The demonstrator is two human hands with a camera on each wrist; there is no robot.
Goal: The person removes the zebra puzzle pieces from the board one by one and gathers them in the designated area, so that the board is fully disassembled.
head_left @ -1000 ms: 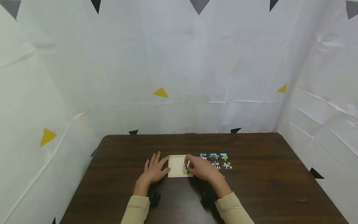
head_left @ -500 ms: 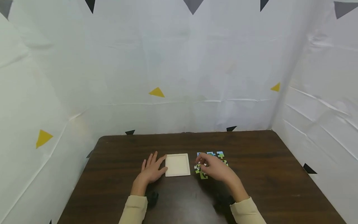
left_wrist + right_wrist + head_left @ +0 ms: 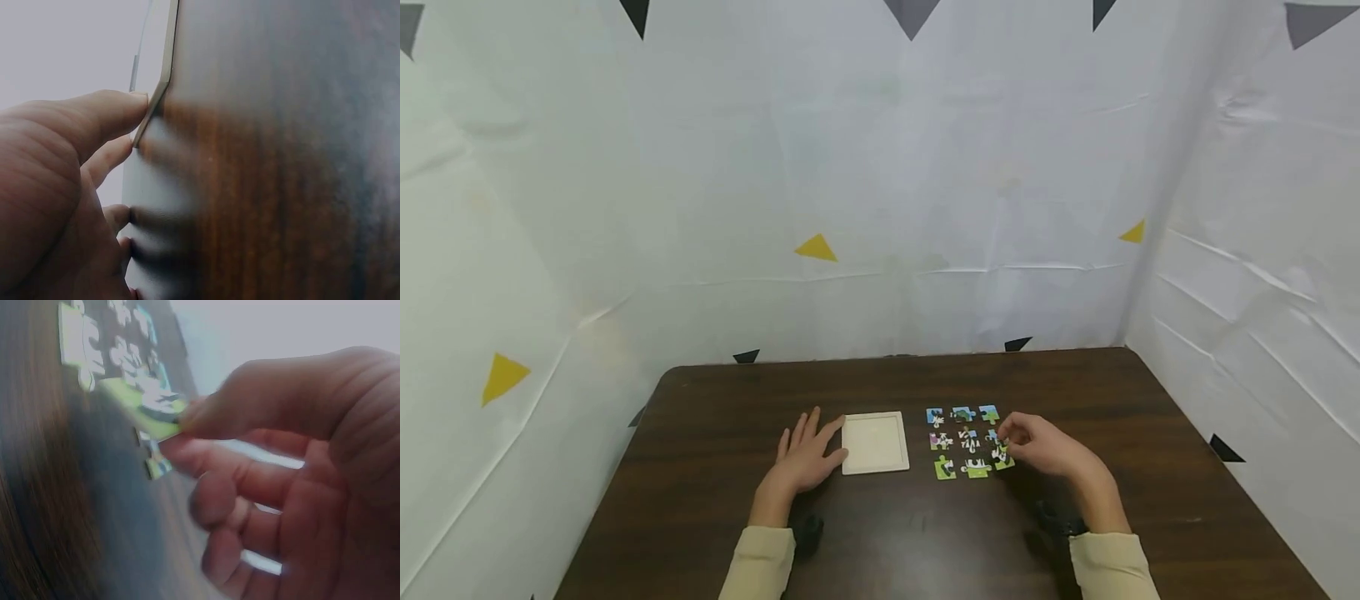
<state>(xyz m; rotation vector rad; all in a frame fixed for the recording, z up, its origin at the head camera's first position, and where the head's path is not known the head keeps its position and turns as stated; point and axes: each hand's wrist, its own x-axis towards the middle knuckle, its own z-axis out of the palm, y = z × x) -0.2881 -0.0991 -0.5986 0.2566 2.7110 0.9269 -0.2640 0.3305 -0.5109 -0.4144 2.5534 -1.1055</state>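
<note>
My left hand [image 3: 805,460] lies spread beside a shallow, pale wooden puzzle tray [image 3: 874,444], its thumb and index finger touching the left edge. In the left wrist view, the thumb meets the tray's thin corner [image 3: 164,78], the other fingers resting lower down. My right hand [image 3: 1054,450] pinches a green-and-white jigsaw piece [image 3: 134,406] between thumb and index finger, the remaining fingers curled. This piece [image 3: 1002,457] is tilted at the lower right of several loose jigsaw pieces [image 3: 970,441]. Part of another piece [image 3: 153,455] shows beneath it.
The loose pieces lie in spaced rows on the dark wooden table [image 3: 880,533], right of the tray. White sheeting [image 3: 880,167] with triangle marks stands behind the table and at both sides.
My right hand has carried the jigsaw piece from over the tray rightward, across the loose pieces to their right side. The tray's inside now shows bare. The left hand stays at the tray.
</note>
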